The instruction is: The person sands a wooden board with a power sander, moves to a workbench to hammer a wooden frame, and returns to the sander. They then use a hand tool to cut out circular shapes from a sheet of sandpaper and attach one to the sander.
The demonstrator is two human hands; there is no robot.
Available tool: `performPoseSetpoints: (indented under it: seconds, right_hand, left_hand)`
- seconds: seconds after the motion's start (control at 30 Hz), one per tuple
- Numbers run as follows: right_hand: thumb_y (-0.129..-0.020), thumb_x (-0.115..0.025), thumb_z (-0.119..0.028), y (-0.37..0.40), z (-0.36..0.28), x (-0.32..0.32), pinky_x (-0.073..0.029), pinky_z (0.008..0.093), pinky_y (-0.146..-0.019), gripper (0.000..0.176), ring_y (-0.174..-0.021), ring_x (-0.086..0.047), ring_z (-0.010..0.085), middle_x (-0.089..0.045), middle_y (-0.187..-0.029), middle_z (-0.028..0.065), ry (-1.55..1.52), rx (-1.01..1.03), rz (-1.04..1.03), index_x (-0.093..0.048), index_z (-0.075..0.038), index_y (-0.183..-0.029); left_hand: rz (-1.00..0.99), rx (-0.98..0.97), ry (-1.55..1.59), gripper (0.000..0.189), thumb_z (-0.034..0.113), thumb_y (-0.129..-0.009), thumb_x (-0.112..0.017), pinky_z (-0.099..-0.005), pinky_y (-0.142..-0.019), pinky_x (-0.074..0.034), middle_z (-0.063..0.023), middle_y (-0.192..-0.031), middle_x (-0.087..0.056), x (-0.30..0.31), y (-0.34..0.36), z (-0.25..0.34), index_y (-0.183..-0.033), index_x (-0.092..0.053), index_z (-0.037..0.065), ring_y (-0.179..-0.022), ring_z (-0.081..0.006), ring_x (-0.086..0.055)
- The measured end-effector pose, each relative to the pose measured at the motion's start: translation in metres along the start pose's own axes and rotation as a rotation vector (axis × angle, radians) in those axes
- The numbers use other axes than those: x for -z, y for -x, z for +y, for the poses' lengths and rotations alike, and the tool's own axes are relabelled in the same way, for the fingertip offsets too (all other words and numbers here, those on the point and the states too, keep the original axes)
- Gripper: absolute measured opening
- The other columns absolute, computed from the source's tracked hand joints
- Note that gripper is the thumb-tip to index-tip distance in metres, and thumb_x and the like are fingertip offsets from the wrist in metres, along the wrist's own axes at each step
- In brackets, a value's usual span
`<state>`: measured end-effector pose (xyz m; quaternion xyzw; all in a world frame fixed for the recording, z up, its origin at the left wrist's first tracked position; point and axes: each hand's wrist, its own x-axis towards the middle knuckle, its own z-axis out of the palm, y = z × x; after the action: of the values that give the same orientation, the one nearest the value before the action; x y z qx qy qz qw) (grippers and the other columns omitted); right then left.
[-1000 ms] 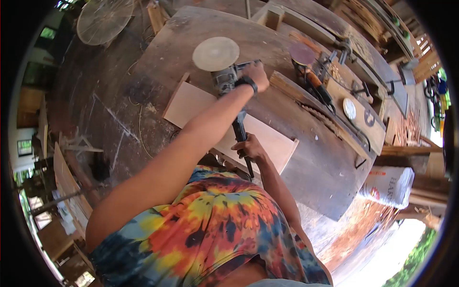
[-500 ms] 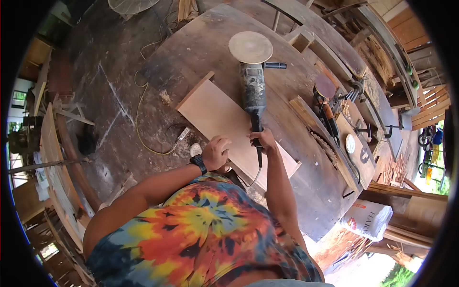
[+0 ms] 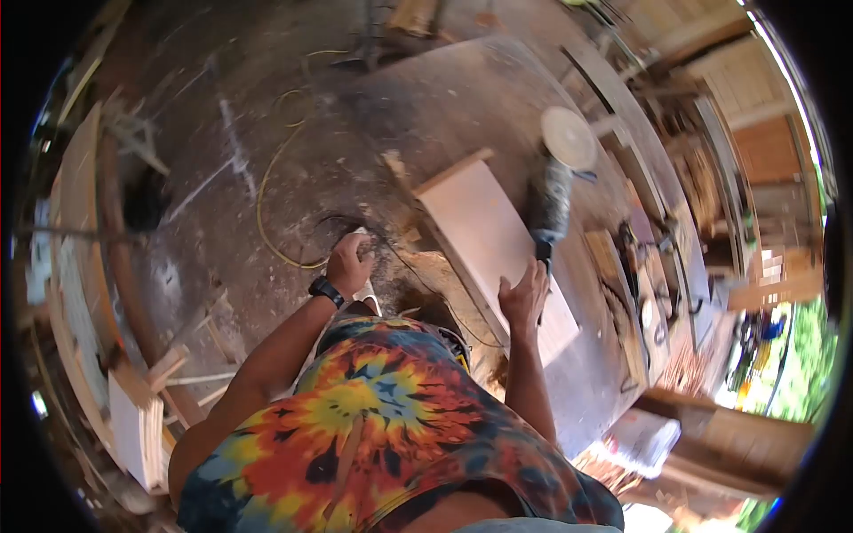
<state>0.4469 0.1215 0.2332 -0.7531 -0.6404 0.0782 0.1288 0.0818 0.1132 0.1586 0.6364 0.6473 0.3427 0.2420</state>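
My right hand (image 3: 526,298) is over the pale wooden panel (image 3: 475,222), its fingers stretched and thumb apart. Its fingertips are right at the black handle end of a power sander (image 3: 553,200), which lies on the large worktop with its round pale disc (image 3: 569,138) pointing away from me. A black watch (image 3: 326,290) sits on my left wrist. My left hand (image 3: 349,265) hangs left of the panel with its fingers curled in, and I cannot tell whether it holds anything. Beyond its fingertips a small white object (image 3: 360,232) shows, partly covered by the hand.
The dark worktop (image 3: 435,107) carries the panel and sander. To the right lie rough boards (image 3: 613,275) and tools. A yellow cord (image 3: 265,226) loops over the floor at left. Planks (image 3: 84,222) lean along the left side, and a white sack (image 3: 644,440) stands lower right.
My right hand has loosened from the sander's handle and its fingers are now spread. My left hand has moved left, away from the panel. The view has shifted.
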Motion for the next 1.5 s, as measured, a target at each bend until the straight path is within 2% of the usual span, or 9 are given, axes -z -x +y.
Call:
performPoseSetpoints:
  seconds: [0.03, 0.17, 0.23, 0.4, 0.6, 0.73, 1.37, 1.43, 1.5]
  right_hand:
    - [-0.079, -0.078, -0.020, 0.006, -0.013, -0.017, -0.035, 0.0542, -0.112, 0.072, -0.133, -0.044, 0.0462, -0.046, -0.143, 0.0294, -0.035, 0.135, 0.023, -0.046, -0.003, -0.141]
    - [-0.077, -0.078, -0.017, 0.016, -0.073, -0.082, -0.040, 0.0523, -0.109, 0.063, -0.127, -0.048, 0.0464, -0.053, -0.135, 0.0280, -0.298, 0.654, -0.212, -0.053, -0.003, -0.134]
    - [-0.078, -0.081, -0.022, 0.016, -0.124, -0.081, -0.051, 0.0506, -0.086, 0.055, -0.108, -0.061, 0.0472, -0.065, -0.117, 0.0269, -0.285, 0.760, -0.487, -0.058, -0.001, -0.124]
    - [-0.082, -0.080, -0.036, 0.022, -0.194, -0.101, -0.056, 0.0468, -0.080, 0.062, -0.091, -0.073, 0.0370, -0.071, -0.115, 0.0208, -0.065, 0.964, -1.166, -0.060, -0.008, -0.133]
    - [-0.083, -0.079, -0.039, 0.021, -0.237, -0.133, -0.055, 0.0473, -0.087, 0.063, -0.103, -0.068, 0.0410, -0.069, -0.115, 0.0250, 0.121, 1.384, -1.170, -0.060, -0.002, -0.130]
    - [-0.083, -0.077, -0.034, 0.016, -0.276, -0.149, -0.049, 0.0472, -0.100, 0.063, -0.120, -0.061, 0.0420, -0.064, -0.127, 0.0264, 0.282, 1.359, -1.134, -0.058, -0.003, -0.135]
    - [-0.084, -0.074, -0.034, 0.211, -0.523, -0.219, -0.052, 0.0457, -0.094, 0.052, -0.114, -0.065, 0.0411, -0.068, -0.117, 0.0263, 0.398, 1.395, -1.424, -0.065, -0.005, -0.126]
    - [-0.085, -0.073, -0.033, 0.219, -0.545, -0.285, -0.053, 0.0455, -0.093, 0.053, -0.114, -0.064, 0.0426, -0.068, -0.117, 0.0268, 0.686, 2.141, -1.147, -0.064, -0.003, -0.128]
    - [-0.088, -0.069, -0.033, 0.250, -0.580, -0.261, -0.053, 0.0443, -0.091, 0.048, -0.109, -0.066, 0.0406, -0.069, -0.116, 0.0239, 0.477, 1.986, -1.151, -0.065, -0.004, -0.127]
  left_hand:
    - [-0.031, 0.187, 0.081, 0.033, 0.004, -0.081, -0.067, -0.0479, -0.082, -0.055, -0.0218, -0.109, -0.067, 0.028, 0.003, 0.000, -0.113, -0.064, 0.004, -0.093, -0.0416, -0.067]
    - [0.154, 0.403, 0.159, 0.032, 0.009, -0.082, -0.065, -0.0470, -0.078, -0.056, -0.0220, -0.099, -0.069, 0.094, 0.034, -0.051, -0.113, -0.065, 0.001, -0.090, -0.0398, -0.068]
    - [0.340, 0.405, -0.073, 0.037, 0.018, -0.083, -0.067, -0.0486, -0.085, -0.054, -0.0236, -0.109, -0.067, 0.121, 0.057, -0.074, -0.116, -0.064, 0.000, -0.098, -0.0421, -0.066]
    - [0.558, 0.717, -0.029, 0.043, 0.016, -0.084, -0.066, -0.0475, -0.087, -0.053, -0.0243, -0.113, -0.065, 0.156, 0.137, -0.102, -0.124, -0.059, 0.000, -0.101, -0.0423, -0.063]
    - [0.639, 0.949, -0.065, 0.040, 0.015, -0.082, -0.065, -0.0499, -0.088, -0.052, -0.0271, -0.110, -0.065, 0.126, 0.249, -0.066, -0.118, -0.058, -0.001, -0.104, -0.0451, -0.064]
    - [0.743, 0.987, -0.069, 0.041, 0.016, -0.083, -0.068, -0.0488, -0.088, -0.052, -0.0289, -0.110, -0.066, 0.117, 0.299, -0.057, -0.118, -0.059, -0.003, -0.104, -0.0449, -0.064]
    - [1.157, 1.253, 0.100, 0.049, 0.027, -0.084, -0.072, -0.0441, -0.089, -0.054, -0.0226, -0.112, -0.070, 0.316, 0.435, -0.188, -0.123, -0.061, 0.000, -0.104, -0.0374, -0.068]
    - [1.245, 1.243, 0.133, 0.051, 0.030, -0.086, -0.072, -0.0429, -0.088, -0.054, -0.0223, -0.111, -0.070, 0.348, 0.464, -0.201, -0.124, -0.059, 0.000, -0.102, -0.0355, -0.069]
    - [1.574, 1.263, 0.194, 0.055, 0.039, -0.091, -0.073, -0.0387, -0.086, -0.054, -0.0182, -0.111, -0.070, 0.372, 0.496, -0.214, -0.128, -0.057, 0.001, -0.103, -0.0287, -0.069]
